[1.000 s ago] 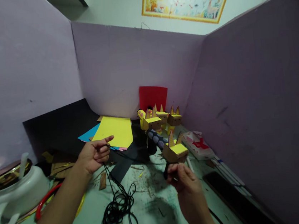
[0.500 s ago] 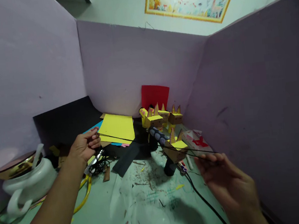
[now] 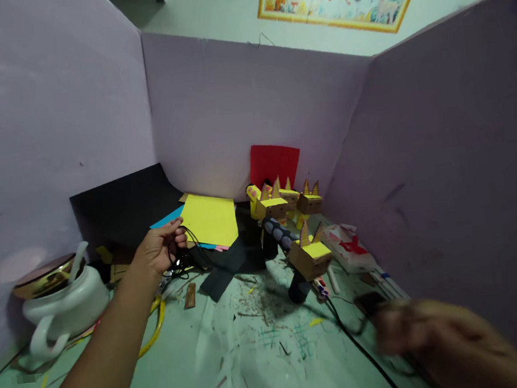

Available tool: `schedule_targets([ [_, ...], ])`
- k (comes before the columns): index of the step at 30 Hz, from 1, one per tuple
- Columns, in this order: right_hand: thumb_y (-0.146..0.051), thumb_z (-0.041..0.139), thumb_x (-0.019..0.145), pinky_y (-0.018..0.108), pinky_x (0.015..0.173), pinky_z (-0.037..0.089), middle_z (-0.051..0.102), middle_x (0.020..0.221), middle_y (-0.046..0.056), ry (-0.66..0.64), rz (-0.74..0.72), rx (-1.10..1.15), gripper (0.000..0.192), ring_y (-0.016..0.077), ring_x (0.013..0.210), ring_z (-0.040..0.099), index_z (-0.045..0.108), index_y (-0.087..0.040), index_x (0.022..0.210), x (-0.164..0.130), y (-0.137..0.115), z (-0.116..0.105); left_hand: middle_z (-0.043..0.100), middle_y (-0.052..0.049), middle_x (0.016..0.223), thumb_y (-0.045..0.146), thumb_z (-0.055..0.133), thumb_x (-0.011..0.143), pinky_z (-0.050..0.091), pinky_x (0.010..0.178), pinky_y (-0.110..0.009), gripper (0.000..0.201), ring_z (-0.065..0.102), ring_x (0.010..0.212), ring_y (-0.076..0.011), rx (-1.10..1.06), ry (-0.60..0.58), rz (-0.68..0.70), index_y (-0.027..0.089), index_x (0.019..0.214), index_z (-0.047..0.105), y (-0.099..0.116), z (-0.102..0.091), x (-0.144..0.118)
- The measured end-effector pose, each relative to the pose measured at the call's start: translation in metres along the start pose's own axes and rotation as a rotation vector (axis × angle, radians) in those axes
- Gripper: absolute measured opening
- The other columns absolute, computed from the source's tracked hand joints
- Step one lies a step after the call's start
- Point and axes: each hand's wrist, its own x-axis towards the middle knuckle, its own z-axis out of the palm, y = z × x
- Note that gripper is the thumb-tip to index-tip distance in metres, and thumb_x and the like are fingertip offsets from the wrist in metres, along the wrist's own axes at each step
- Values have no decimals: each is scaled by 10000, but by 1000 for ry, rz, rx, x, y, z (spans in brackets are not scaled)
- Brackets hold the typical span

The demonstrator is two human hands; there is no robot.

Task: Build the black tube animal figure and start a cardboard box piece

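While the left hand [image 3: 161, 250] keeps its fingers pinched around a loop of the black cord [image 3: 189, 252] up at about ten o'clock of the work surface, the right hand [image 3: 436, 339] has dropped away to four o'clock and shows only as a motion blur, so whether it is closed on anything cannot be told. Half a second ago the cord ran taut between both hands, across the front of the cardboard figure [image 3: 310, 255]; now that stretched span is gone and the cord hangs bunched under the left fingers, just beside the yellow paper [image 3: 210, 219]. Judging by this, the stretching pull has been let go and the slack sits with the left hand. A thicker black cable [image 3: 357, 344] trails from the foot of the figure toward five o'clock, passing close by the blurred right hand. The white pot [image 3: 63, 303] stands at nine o'clock, well apart from both hands, and the red sheet [image 3: 274, 164] leans at twelve o'clock.
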Motion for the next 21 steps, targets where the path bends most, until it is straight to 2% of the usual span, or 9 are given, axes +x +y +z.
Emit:
schedule_targets([
  [1,-351,779,487,441,652,430,691,718,123,-210,22,-265,147,294,715,612,707,-243,556,-5,6,17,465,15,498,25,468,755,404,350,-159,115,455,378,-74,-5,6,-2,116,719,528,-1,2,-1],
  [2,-361,732,571,433,695,431,700,802,113,-318,-8,-446,144,294,774,612,733,-254,667,-10,11,35,483,8,505,17,458,760,422,360,-161,123,475,389,-79,-8,14,-1,113,732,530,-2,5,-2],
  [5,-314,621,698,368,649,421,703,852,74,-490,-126,-713,283,248,704,612,694,-284,970,-13,22,92,560,-30,556,-24,431,761,491,423,-177,163,561,454,-102,-14,46,7,105,768,529,-4,10,-4],
  [7,-260,620,689,334,620,396,697,832,68,-500,-222,-790,294,228,668,599,690,-270,974,-8,26,122,599,-56,596,-45,423,756,515,451,-185,182,602,495,-121,-13,63,6,103,779,525,-7,14,-6],
  [10,-312,597,725,295,583,376,683,753,50,-531,-200,-694,177,188,610,578,705,-235,842,1,31,159,629,-80,631,-77,432,733,523,456,-192,204,632,528,-144,-8,69,-9,106,764,519,-15,20,-9],
  [13,-411,651,668,280,583,371,673,760,44,-497,-122,-541,266,192,657,571,682,-218,849,9,44,192,638,-70,634,-105,442,701,538,487,-210,237,642,543,-149,-9,74,-14,119,727,513,-26,28,-12],
  [16,-379,713,579,260,589,356,644,746,11,-478,-59,-367,293,169,669,544,654,-201,803,17,66,220,643,-57,632,-112,452,685,548,521,-231,251,645,551,-148,-7,73,-5,131,702,507,-37,37,-16],
  [19,-309,682,580,228,546,323,557,587,-39,-417,144,-109,165,119,580,478,599,-175,627,23,85,234,646,-58,626,-115,468,675,549,553,-239,247,654,578,-152,16,76,30,129,684,504,-43,41,-18],
  [21,-282,636,601,216,521,311,499,510,-56,-396,249,-1,137,97,528,440,569,-165,574,24,90,232,646,-57,616,-115,481,670,545,566,-232,241,659,597,-154,52,103,71,125,668,502,-44,39,-16],
])
